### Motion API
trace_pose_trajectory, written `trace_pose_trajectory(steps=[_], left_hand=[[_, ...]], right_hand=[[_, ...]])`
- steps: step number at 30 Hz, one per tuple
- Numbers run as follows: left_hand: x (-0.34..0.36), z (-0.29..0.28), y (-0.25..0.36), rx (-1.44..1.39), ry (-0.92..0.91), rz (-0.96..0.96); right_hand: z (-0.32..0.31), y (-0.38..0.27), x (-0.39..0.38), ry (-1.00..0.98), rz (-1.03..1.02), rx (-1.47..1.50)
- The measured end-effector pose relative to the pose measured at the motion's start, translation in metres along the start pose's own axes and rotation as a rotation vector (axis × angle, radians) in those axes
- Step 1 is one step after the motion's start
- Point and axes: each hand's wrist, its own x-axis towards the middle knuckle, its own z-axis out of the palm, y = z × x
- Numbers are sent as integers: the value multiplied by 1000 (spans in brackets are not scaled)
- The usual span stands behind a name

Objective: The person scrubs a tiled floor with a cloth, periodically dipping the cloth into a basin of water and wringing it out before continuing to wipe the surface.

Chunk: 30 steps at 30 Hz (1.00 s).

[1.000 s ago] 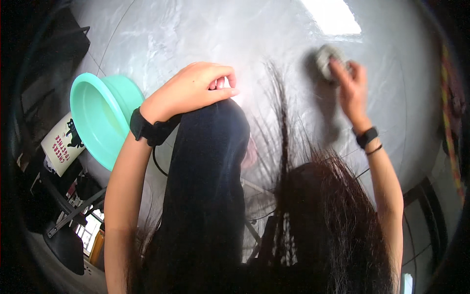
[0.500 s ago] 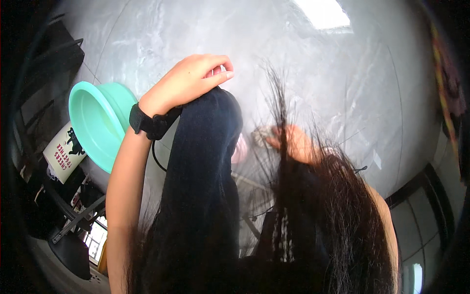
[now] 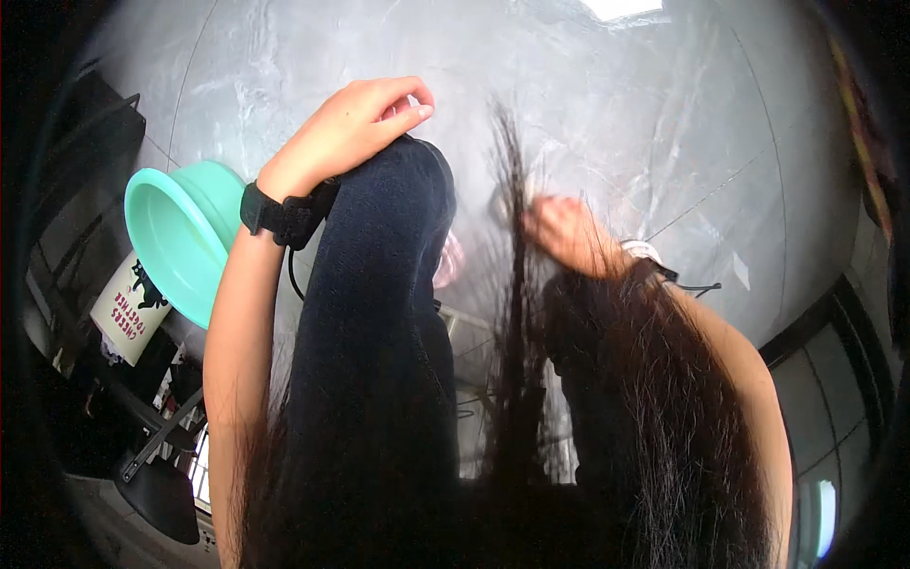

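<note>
My left hand [image 3: 355,128] rests on my dark-clad knee [image 3: 389,190], fingers loosely curved and holding nothing, a black band on its wrist. To the right of the knee, my right hand [image 3: 559,228] is down at the grey marbled floor [image 3: 664,114], fingers closed on a balled greyish cloth [image 3: 504,201], blurred and partly hidden by long dark hair [image 3: 645,389]. A pink thing [image 3: 447,261] shows beside my knee, too hidden to make out.
A mint plastic basin [image 3: 169,232] stands at the left, beside a cream container with a black cat picture [image 3: 123,318]. Dark chair or stand frames [image 3: 156,446] line the left edge. A dark-framed tiled strip [image 3: 825,398] is at the lower right.
My right hand has come from far up on the right down and inward with the cloth, behind the hair, and since shifted slightly upward. My left hand stays on the knee; the view has shifted.
</note>
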Motion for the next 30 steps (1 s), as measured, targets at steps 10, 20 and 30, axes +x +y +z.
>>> trace_pose_trajectory(steps=[10,20,30], left_hand=[[9,7,12,-36,-9,-1],[12,13,19,-6,-9,16],[3,9,19,-18,25,0]], right_hand=[[-102,54,-38,257,641,62],[-69,21,-70,51,468,69],[-85,41,-32,318,600,89]])
